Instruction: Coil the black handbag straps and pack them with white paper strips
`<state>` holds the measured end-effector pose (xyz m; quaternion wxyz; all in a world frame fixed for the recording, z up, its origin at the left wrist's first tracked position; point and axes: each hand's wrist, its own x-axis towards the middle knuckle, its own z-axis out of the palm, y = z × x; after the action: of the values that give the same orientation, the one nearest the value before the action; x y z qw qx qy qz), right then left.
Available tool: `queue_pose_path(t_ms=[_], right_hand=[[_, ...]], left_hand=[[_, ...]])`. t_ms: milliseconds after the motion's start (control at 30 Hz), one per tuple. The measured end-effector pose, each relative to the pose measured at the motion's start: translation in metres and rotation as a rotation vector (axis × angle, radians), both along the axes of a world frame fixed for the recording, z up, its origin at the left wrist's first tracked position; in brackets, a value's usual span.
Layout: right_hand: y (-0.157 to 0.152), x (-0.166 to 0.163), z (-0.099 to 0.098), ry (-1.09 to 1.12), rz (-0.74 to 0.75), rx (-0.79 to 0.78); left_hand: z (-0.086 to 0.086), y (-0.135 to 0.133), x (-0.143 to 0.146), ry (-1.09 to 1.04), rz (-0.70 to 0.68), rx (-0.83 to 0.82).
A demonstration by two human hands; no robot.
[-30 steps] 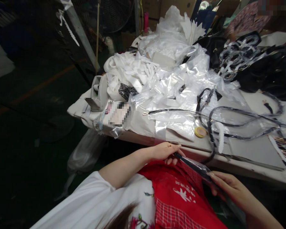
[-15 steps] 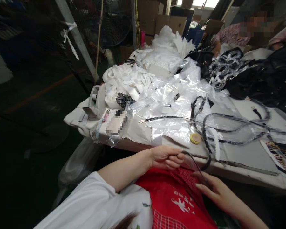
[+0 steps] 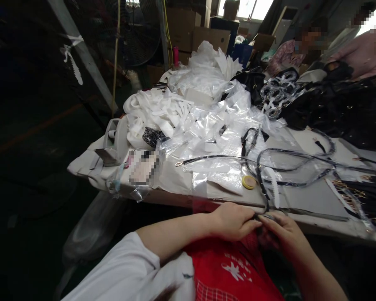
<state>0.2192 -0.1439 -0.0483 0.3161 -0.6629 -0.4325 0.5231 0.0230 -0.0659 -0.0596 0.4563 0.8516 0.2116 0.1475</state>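
Observation:
My left hand [image 3: 233,221] and my right hand [image 3: 282,230] meet at the table's front edge, over the red apron. Both are closed on a black bag strap [image 3: 262,190], which runs from the tabletop down between my fingers. The fingertips almost touch, and the piece between them is mostly hidden. Beyond the hands, more black strap in clear plastic [image 3: 296,184] loops across the table. A thin black strap end with a gold clasp [image 3: 179,164] points left. A yellow tape roll [image 3: 248,182] lies just behind my hands, beside a white toothed strip [image 3: 274,186].
Clear plastic bags [image 3: 213,113] and white strips [image 3: 159,113] heap up at the middle and left. A tape dispenser [image 3: 111,144] stands at the left corner. Black bags [image 3: 341,108] and bundled straps [image 3: 280,94] cover the right. Two people [image 3: 360,56] are at the far side.
My left hand has moved right, up to my right hand, and the strap stretch between them has shortened. My right hand has risen slightly. The camera view has shifted a little.

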Motion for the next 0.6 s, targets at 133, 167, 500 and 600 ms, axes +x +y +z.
queue_pose_path(t_ms=[133, 167, 500, 600], right_hand=[[0.002, 0.004, 0.000, -0.388, 0.124, 0.259], [0.000, 0.003, 0.000, -0.416, 0.180, 0.286], [0.000, -0.007, -0.025, -0.500, 0.399, 0.290], [-0.001, -0.026, -0.032, -0.265, 0.431, 0.184]], left_hand=[[0.001, 0.003, 0.002, -0.038, -0.016, -0.657], [0.000, 0.003, 0.002, -0.069, -0.031, -0.866], [0.002, 0.001, -0.011, -0.130, -0.262, -1.319], [0.009, 0.003, -0.003, -0.384, -0.183, -1.455]])
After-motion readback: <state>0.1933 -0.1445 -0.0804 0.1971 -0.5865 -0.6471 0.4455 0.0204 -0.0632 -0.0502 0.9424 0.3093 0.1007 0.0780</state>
